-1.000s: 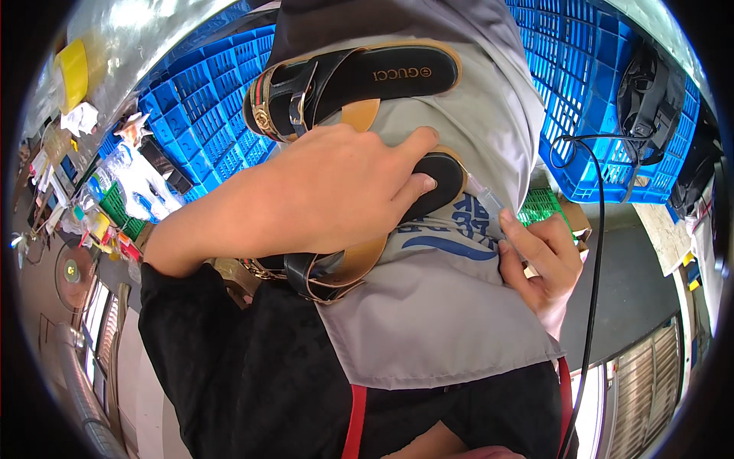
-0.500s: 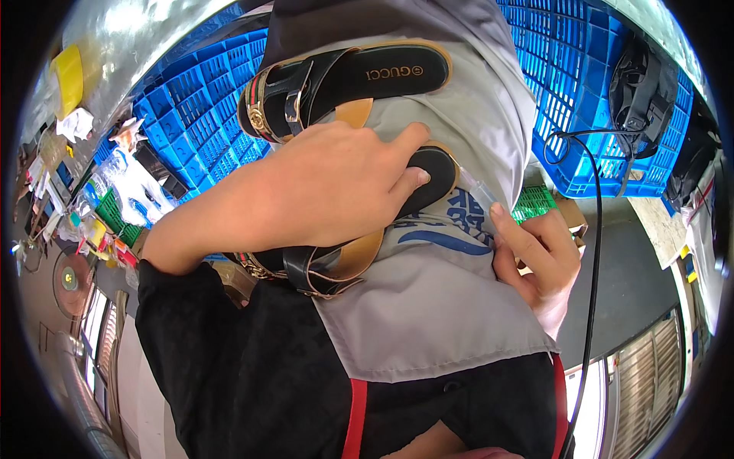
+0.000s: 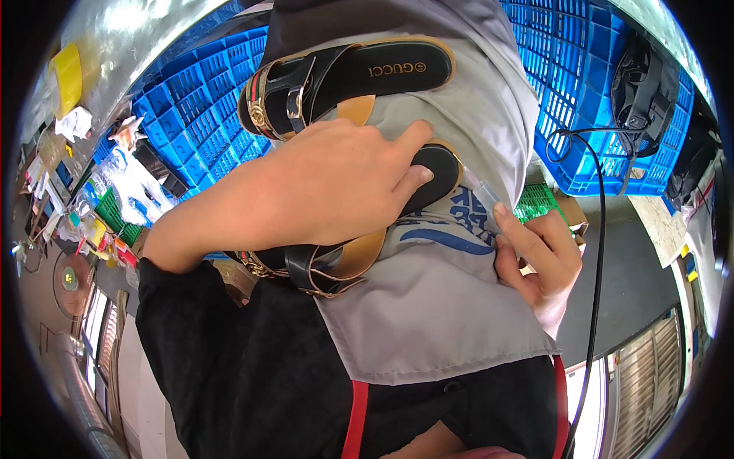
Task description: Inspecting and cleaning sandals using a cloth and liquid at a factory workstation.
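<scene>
Two black sandals with tan edges, gold buckles and a striped strap lie across the grey apron (image 3: 428, 329) on my lap. My left hand (image 3: 321, 183) presses over the nearer sandal (image 3: 440, 172), its thumb on the black insole close to the heel, and hides the middle of it. The farther sandal (image 3: 390, 69) lies beyond that hand, its heel pointing right. In my right hand (image 3: 547, 256) is a slim tool with a clear handle (image 3: 485, 193), pinched between thumb and fingers. Its thin tip reaches the rounded heel edge of the nearer sandal; whether it touches I cannot tell.
Blue plastic crates (image 3: 202, 107) stand on the left beyond my lap and another blue crate (image 3: 573, 92) on the right, with a black bag (image 3: 642, 99) against it. A black cable (image 3: 600, 252) hangs down at my right. Cluttered goods and a green basket (image 3: 122, 210) lie far left.
Both sandals and my hands have shifted very slightly to the right in the picture. The grips and the tool's place at the heel edge look the same.
</scene>
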`<state>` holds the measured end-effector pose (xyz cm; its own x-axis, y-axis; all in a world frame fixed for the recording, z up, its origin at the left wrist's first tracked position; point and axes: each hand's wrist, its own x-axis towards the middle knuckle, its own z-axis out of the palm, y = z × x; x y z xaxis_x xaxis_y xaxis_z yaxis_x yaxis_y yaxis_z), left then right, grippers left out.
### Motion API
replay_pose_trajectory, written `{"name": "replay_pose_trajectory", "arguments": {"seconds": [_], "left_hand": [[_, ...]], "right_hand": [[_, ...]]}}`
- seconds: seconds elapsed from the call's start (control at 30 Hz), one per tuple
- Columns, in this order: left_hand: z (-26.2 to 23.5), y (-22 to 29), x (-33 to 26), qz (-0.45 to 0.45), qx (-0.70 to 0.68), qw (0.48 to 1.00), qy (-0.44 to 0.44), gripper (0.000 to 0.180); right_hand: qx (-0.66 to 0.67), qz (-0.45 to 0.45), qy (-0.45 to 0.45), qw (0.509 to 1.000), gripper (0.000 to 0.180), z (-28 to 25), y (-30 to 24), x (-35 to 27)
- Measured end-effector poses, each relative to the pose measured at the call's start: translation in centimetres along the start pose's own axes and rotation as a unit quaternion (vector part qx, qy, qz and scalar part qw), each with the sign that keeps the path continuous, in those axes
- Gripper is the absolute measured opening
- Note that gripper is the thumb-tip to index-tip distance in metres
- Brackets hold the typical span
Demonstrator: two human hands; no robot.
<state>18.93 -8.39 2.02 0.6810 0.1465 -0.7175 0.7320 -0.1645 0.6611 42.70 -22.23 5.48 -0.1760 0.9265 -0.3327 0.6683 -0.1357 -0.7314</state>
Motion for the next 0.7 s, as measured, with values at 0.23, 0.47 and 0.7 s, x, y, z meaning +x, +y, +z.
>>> {"name": "replay_pose_trajectory", "arguments": {"seconds": [0.23, 0.47, 0.7], "left_hand": [[0.1, -0.1, 0.0, -0.011, -0.02, 1.0, -0.006, 0.039], [0.2, -0.2, -0.1, -0.015, -0.025, 1.0, -0.011, 0.039], [0.3, -0.2, -0.2, -0.007, -0.029, 1.0, 0.003, 0.04]], "right_hand": [[0.0, -0.005, 0.013, 1.0, 0.054, 0.3, 0.1, 0.1], [0.015, 0.014, 0.01, 1.0, 0.052, 0.5, -0.1, -0.4], [0.045, 0.01, 0.038, 0.998, 0.05, 1.0, 0.5, -1.5]]}}
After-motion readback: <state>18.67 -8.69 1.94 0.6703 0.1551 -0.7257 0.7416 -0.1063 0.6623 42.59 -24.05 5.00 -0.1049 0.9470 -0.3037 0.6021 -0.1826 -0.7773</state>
